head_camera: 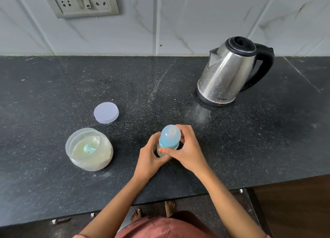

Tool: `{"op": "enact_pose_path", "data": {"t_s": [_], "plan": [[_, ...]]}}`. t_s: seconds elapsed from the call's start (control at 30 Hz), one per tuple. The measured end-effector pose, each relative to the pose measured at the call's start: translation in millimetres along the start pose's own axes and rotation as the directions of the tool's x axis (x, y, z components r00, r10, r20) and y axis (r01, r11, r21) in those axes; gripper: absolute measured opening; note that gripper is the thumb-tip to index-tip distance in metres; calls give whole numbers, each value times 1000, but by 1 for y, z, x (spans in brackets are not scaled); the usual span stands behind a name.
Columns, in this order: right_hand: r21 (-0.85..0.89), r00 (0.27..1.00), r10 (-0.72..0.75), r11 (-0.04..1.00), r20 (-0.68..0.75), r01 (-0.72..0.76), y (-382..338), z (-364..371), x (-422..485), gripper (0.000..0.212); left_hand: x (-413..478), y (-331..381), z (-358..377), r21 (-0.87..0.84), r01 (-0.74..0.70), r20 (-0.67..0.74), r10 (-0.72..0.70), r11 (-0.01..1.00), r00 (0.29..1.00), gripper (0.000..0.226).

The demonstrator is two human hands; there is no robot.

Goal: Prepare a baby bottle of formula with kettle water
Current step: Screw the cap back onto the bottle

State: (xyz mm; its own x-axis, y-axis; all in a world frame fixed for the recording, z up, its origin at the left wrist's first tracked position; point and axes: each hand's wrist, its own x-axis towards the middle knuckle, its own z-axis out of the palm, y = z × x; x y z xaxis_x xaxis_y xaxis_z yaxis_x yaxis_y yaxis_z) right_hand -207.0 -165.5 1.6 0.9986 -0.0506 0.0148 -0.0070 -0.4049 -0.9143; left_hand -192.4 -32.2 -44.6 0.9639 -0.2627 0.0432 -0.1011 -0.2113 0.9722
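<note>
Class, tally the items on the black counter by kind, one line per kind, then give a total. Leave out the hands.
Kettle: 1
Baby bottle: 1
Jar of powder: 1
Loose lid: 1
Scoop, in the jar: 1
Total: 5

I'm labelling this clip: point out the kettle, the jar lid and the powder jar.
kettle [226, 73], head view, on its steel side
jar lid [106, 112], head view, centre of its top
powder jar [94, 163], head view, on its lower wall
</note>
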Motion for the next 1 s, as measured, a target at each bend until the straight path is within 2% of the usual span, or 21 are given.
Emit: {"op": "enact_pose_path", "data": {"t_s": [0.13,0.2,0.3,0.47,0.57,0.63,0.73,0.8,0.87,1.0], "plan": [[96,975,17,995,222,-39,0,-16,1,75,0,1,0,-15,7,7,-7,1000,1000,64],[109,963,11,993,271,-42,1,-23,1,72,0,1,0,-17,12,5,-12,1000,1000,63],[97,973,1,995,232,-24,0,-23,2,67,-1,1,1,-20,10,0,-10,1000,1000,62],[24,998,-21,1000,57,20,0,-9,2,56,0,0,1,-18,4,-8,-4,1000,1000,62],[-1,1000,-5,1000,-13,5,0,-2,2,57,-1,1,1,-12,-6,-10,5,1000,1000,63],[16,999,-4,1000,37,3,0,-4,2,65,-1,2,0,-14,-5,-7,5,1000,1000,62],[83,973,8,996,229,-28,1,-16,5,80,-1,2,0,-20,1,4,-1,1000,1000,62],[89,949,0,996,314,-30,3,-23,8,79,0,1,0,-26,8,7,-7,1000,1000,63],[75,948,-5,997,317,-20,4,-27,10,74,-1,1,1,-28,8,4,-8,1000,1000,62],[46,982,-28,999,184,20,5,-20,11,62,-1,0,2,-25,10,-14,-11,1000,1000,63]]}}
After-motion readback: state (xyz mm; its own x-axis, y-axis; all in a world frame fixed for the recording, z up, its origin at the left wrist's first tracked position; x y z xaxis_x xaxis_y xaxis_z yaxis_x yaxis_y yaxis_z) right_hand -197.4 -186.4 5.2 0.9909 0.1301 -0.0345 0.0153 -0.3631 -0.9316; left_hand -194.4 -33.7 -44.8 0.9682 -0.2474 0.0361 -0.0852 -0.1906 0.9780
